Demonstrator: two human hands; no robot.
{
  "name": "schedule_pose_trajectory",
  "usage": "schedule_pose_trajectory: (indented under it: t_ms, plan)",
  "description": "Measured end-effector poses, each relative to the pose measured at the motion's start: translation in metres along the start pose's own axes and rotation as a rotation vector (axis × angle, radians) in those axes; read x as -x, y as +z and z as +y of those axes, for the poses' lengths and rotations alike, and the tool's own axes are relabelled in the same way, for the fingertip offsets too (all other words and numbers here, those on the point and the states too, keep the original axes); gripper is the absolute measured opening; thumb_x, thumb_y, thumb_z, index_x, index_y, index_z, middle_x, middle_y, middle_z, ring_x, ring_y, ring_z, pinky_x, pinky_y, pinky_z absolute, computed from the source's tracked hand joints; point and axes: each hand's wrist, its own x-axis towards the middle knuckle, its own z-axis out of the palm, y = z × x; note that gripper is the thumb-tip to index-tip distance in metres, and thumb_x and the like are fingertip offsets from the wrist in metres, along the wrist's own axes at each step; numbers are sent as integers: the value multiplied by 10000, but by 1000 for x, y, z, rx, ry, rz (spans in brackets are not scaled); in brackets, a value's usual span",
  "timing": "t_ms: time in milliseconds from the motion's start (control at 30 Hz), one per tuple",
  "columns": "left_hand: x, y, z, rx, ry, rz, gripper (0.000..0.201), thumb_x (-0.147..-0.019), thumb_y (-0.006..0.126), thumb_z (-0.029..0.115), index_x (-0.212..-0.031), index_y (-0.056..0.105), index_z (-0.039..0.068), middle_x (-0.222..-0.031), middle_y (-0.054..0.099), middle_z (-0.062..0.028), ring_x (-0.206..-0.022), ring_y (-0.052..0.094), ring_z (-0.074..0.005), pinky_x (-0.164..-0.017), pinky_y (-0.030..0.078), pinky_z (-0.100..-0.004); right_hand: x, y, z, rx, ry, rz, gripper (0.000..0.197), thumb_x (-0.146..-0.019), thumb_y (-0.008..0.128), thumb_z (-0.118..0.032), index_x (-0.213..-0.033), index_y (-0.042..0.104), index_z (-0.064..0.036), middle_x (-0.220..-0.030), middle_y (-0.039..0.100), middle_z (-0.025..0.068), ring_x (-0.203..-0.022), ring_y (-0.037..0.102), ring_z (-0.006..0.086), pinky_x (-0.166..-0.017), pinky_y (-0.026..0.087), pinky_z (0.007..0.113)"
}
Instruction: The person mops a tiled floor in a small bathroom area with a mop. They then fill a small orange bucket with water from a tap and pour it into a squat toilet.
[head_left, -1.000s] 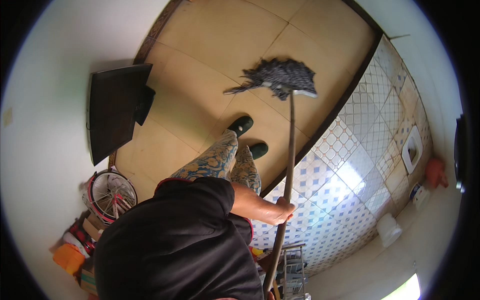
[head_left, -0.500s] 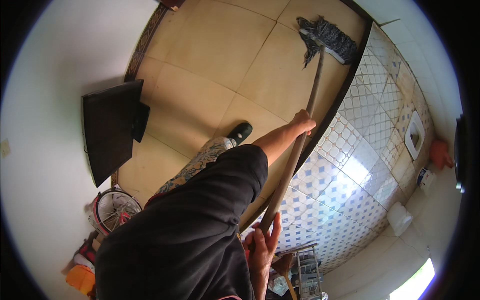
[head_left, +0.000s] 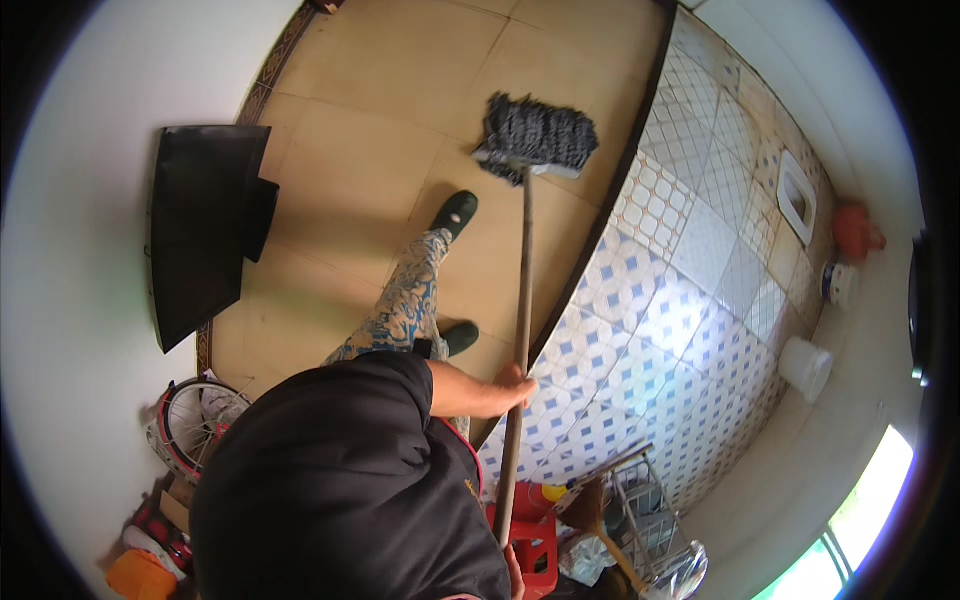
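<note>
A mop with a grey, shaggy head (head_left: 540,135) rests on the beige tiled floor, close to the dark raised edge. Its long wooden handle (head_left: 525,270) runs back toward my body. Partway down, my left hand (head_left: 513,388) is wrapped round that handle. My right hand (head_left: 516,572) is at the near end of it, low in the view, mostly hidden by my black shirt; a little of it shows against the wood. My feet, in dark green shoes (head_left: 457,214), stand on the tiles left of the mop.
A dark flat screen (head_left: 205,230) stands by the left wall, with a bicycle wheel (head_left: 195,425) nearer me. Right of the dark edge (head_left: 610,200) lies patterned tile with a squat toilet (head_left: 797,197) and a white bucket (head_left: 805,368). A red stool (head_left: 535,550) and a metal ladder (head_left: 650,510) stand close by.
The mop head has come back toward me and left, away from the dark edge. Both hands have drawn back with the handle, and the right one is now mostly out of sight.
</note>
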Motion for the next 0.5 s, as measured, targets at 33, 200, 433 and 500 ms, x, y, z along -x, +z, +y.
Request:
schedule_pose_trajectory:
  t_ms: [33,200,433,500]
  plan:
    - [3,16,-54,53,53,-61,270,-668,579,219,-581,426,15,-492,498,-86,-390,519,-178,-327,409,-303,11,-14,12,44,-4,31,362,-728,546,-98,-1031,359,-33,-799,529,52,-612,496,111,-540,418,240]
    - [111,63,-122,151,-480,-272,257,-644,628,209,-749,492,18,-604,534,-97,-516,559,-227,-400,455,-349,68,-88,61,235,-23,207,220,-725,530,-149,-879,405,-53,-733,522,45,-572,487,121,-512,411,258]
    - [101,51,-159,247,-465,-334,214,-615,600,216,-673,464,62,-541,482,-71,-406,463,-185,-323,363,-322,110,-114,47,505,-76,332,152,-720,508,-220,-667,470,-82,-641,514,35,-515,474,136,-473,401,284]
    - [84,27,-146,241,-397,-357,181,-644,602,198,-711,472,91,-566,531,-42,-469,562,-148,-317,299,-230,109,-106,35,570,-106,301,188,-718,501,-241,-606,489,-91,-615,512,32,-499,470,140,-462,398,291]
